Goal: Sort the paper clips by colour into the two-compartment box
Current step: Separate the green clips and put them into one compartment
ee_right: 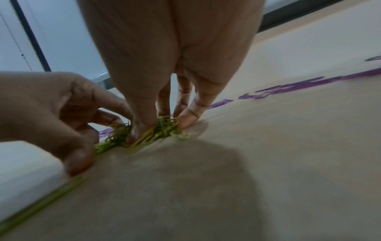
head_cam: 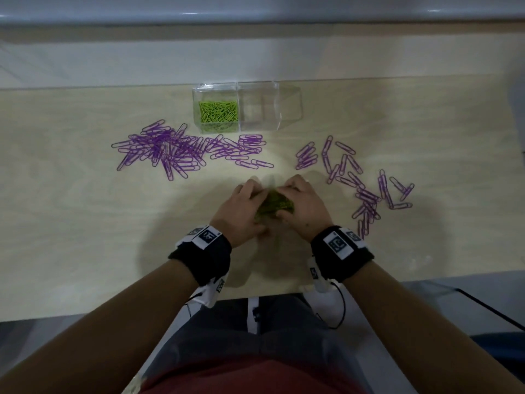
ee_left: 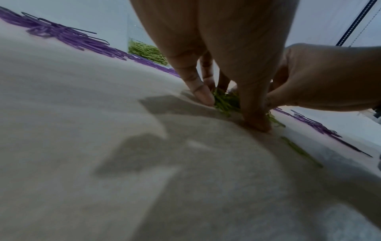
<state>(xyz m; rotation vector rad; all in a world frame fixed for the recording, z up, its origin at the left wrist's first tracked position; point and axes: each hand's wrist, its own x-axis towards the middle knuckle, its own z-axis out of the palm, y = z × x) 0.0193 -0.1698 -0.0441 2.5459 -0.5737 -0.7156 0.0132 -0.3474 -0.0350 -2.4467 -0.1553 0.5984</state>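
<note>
Cupping a tangled heap of green clips (head_cam: pixel 274 204) on the table (head_cam: pixel 85 237), left hand (head_cam: pixel 241 211) and right hand (head_cam: pixel 304 206) both curl around it; purple clips (head_cam: pixel 181 150) lie scattered beyond.

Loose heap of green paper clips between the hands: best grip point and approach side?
Judging by its pose, take the heap of green paper clips at its base, from two opposite sides. It is a low, loose mound flat on the wooden table, so a top pinch would likely shed clips. The left hand and right hand already flank it, fingertips at table level.
</note>
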